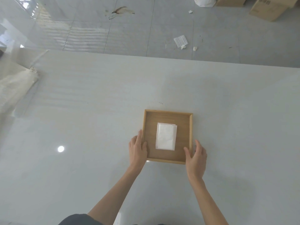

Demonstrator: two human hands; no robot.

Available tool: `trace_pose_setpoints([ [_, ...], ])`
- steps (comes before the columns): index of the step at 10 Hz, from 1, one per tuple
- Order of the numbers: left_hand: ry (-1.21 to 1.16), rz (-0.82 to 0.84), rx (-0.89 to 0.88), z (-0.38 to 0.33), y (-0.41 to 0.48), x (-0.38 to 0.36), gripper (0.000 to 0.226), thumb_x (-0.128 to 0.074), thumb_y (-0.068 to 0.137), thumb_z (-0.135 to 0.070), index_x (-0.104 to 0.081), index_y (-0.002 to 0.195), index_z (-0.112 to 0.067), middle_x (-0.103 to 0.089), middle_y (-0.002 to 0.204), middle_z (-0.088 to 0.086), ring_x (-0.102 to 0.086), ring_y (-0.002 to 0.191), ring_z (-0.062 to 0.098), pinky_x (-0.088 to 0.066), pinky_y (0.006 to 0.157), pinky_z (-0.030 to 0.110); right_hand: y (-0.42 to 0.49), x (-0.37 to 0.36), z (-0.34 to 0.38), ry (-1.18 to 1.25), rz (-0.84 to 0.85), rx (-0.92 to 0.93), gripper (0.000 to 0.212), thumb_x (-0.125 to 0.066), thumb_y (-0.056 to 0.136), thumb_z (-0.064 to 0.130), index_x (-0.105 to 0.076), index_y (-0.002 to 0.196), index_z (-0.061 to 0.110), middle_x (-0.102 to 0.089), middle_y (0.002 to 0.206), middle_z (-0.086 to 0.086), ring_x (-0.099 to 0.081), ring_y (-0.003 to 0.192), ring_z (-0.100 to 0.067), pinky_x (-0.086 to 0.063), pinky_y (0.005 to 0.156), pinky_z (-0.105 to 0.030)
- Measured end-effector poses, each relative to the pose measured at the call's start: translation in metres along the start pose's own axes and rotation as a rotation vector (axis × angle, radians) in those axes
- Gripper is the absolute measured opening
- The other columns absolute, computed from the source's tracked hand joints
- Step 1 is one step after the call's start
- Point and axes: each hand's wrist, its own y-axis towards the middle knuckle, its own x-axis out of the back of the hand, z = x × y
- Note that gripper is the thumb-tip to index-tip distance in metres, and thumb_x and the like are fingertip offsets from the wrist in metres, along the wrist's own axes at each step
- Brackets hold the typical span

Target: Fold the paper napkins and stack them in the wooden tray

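Broadly, the white table (81, 127) fills most of the view, with a glossy tiled floor (113, 30) beyond its far edge. On the table near the person sits the wooden tray (168, 112), square and shallow. Both hands hold it by its near corners: the left hand (138, 148) has its thumb over the left wall and its fingers laid along the outside, and the right hand (196, 155) pinches the right wall the same way. In the middle of the tray lies a small stack of folded paper napkins (165, 137), white, with the lower sheets peeping out unevenly at the far and right edges.

Judging from this, folding looks done and the tray is being squared or shifted. The risk is the light stack: a quick slide or a tilt of the tray could let the top napkins skate sideways or fan open, since nothing weighs them down. The slick table may also let the tray move further than meant.

How many napkins are stacked cannot be counted. Whether the tray is lifted or flat on the table is hard to tell. A crumpled pale wrap (16, 88) at the left is cut off, as are the cardboard boxes (269, 8) at the top.
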Motion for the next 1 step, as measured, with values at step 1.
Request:
trace_pose_setpoints([
  [1, 0.186, 0.002, -0.158, 0.0093, -0.0182, 0.0, 0.07, -0.055, 0.1, -0.035, -0.015, 0.157, -0.041, -0.011, 0.165, 0.009, -0.004, 0.153, 0.032, -0.011, 0.122, 0.048, -0.0182, 0.0033, -0.011, -0.206, 0.06, 0.237, 0.079, -0.074, 0.086, 0.041, -0.036, 0.154, 0.024, -0.04, 0.152, -0.013, -0.035, 0.142, -0.034, -0.041, 0.106, -0.047],
])
